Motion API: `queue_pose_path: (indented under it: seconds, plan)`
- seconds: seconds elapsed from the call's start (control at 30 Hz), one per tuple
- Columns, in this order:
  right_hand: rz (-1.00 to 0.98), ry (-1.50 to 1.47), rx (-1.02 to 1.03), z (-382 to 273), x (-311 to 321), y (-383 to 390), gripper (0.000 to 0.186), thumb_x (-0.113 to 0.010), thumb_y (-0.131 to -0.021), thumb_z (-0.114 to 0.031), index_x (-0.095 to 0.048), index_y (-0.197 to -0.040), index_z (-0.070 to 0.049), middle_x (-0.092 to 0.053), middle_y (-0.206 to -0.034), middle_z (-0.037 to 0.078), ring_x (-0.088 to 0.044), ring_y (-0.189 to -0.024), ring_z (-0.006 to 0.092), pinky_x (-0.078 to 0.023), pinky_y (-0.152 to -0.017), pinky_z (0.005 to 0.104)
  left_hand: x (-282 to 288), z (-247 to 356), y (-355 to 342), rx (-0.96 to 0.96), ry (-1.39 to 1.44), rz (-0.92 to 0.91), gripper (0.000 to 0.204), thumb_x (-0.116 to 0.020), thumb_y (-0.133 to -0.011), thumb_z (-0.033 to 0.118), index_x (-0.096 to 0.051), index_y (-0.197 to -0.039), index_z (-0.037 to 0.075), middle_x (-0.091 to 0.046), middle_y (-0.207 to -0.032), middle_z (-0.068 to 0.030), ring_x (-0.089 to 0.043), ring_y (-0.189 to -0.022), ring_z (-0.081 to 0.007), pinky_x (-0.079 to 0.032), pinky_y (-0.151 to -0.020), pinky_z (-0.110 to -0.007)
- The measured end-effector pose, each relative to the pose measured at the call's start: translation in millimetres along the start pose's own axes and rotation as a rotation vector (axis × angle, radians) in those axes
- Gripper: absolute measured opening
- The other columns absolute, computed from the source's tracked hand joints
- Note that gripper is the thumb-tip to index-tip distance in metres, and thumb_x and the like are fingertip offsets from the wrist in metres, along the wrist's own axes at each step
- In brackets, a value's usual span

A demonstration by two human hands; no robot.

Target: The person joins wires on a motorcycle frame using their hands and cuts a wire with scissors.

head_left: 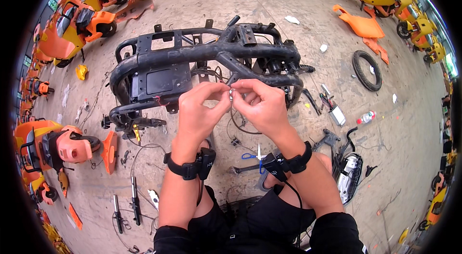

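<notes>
My left hand [199, 112] and my right hand [264, 112] meet in front of me, thumbs and forefingers pinched together. Between the fingertips shows a small silvery metal piece [231, 93], mostly covered, so its exact kind is unclear. A thin dark cable [237, 124] curves down from just below the fingers; whether it joins the metal piece I cannot tell. Right behind the hands, a black tubular scooter frame [187, 53] lies on the concrete floor, with cables and brackets attached. Each wrist wears a black strap with a small box.
Blue-handled scissors [260, 157] lie near my feet, beside a dark metal bar. Rightward are a tyre [367, 70], a plastic bottle [366, 118], a silver box with wires [337, 115] and black metal parts. Two shock absorbers [135, 201] rest at left. Orange and yellow scooters line both sides.
</notes>
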State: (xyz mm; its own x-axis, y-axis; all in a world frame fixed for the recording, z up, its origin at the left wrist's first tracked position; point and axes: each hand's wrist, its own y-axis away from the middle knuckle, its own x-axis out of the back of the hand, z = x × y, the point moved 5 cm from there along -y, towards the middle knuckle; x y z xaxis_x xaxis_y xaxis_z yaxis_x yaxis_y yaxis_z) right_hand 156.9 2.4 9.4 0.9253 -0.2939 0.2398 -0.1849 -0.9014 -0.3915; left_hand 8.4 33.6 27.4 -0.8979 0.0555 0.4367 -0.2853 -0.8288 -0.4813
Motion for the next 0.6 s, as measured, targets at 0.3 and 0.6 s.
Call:
queue_pose_path:
  seconds: [0.3,0.6]
  plan:
    - [0.026,0.035,0.126,1,1,-1,0.012,-0.071,-0.076,-0.005,-0.070,-0.087,-0.002,-0.069,-0.076,0.006,-0.059,-0.054,0.0095,-0.046,-0.049,0.0221,-3,-13,4,0.211,0.238,-0.021,0.008,-0.067,-0.083,-0.001,-0.068,-0.090,-0.006,-0.071,-0.086,-0.0104,-0.069,-0.077,-0.0136,-0.055,-0.069,-0.025]
    - [-0.069,-0.223,-0.250,18,-2,-1,0.012,-0.068,-0.080,-0.004,-0.069,-0.091,0.002,-0.067,-0.076,0.002,-0.058,-0.060,0.0044,-0.045,-0.054,0.0188,-2,4,2,-0.071,-0.018,-0.027,0.016,-0.070,-0.077,-0.005,-0.070,-0.093,-0.002,-0.071,-0.090,-0.0119,-0.070,-0.080,-0.0182,-0.055,-0.071,-0.027]
